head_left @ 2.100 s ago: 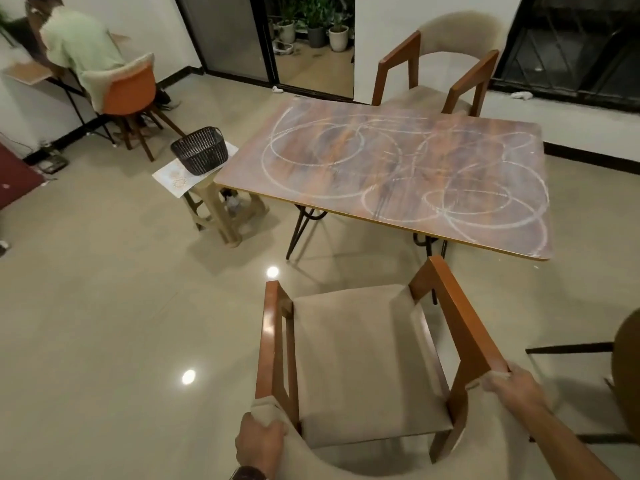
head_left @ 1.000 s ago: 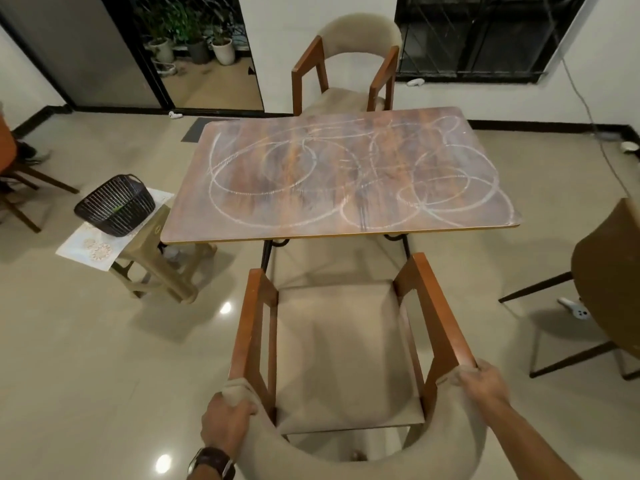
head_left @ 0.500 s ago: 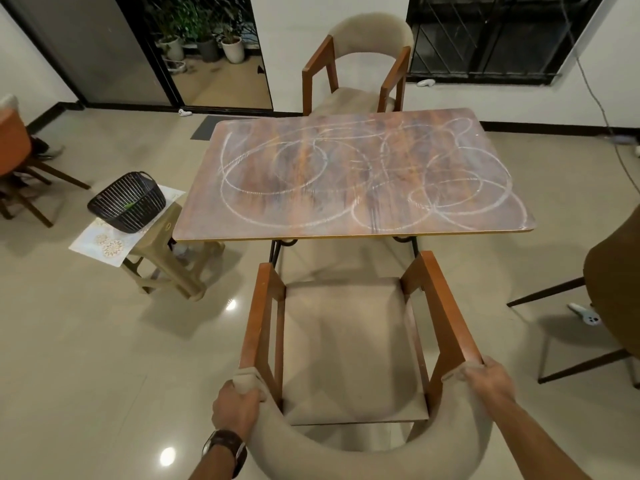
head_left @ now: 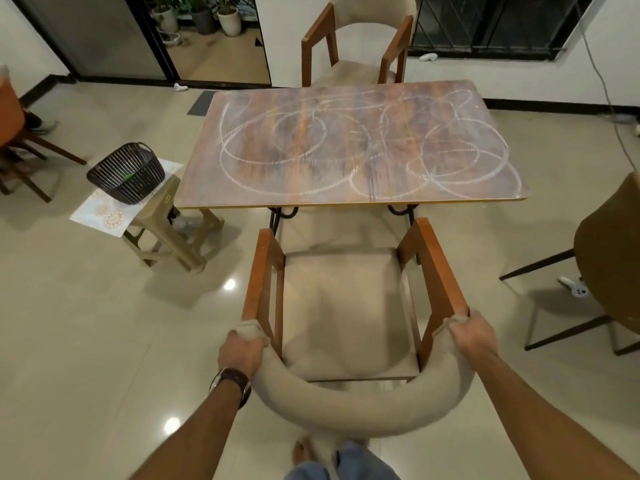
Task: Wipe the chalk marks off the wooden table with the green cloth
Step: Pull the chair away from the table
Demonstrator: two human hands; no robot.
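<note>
Both hands were clenched on the padded beige backrest of a wooden-armed chair [head_left: 346, 327], the left hand [head_left: 242, 351] and the right hand [head_left: 472, 336] each with its grip wrapped round one end; the rectangular wooden bench [head_left: 349, 147] beyond it was covered in looping white chalk marks [head_left: 263, 147], untouched. A sliver of green in the dark wire basket [head_left: 126, 173] on the beige plastic stool [head_left: 173, 230] was probably the green cloth [head_left: 129, 175]; being soft and light, it should lift with a simple pinch at any fold.
</note>
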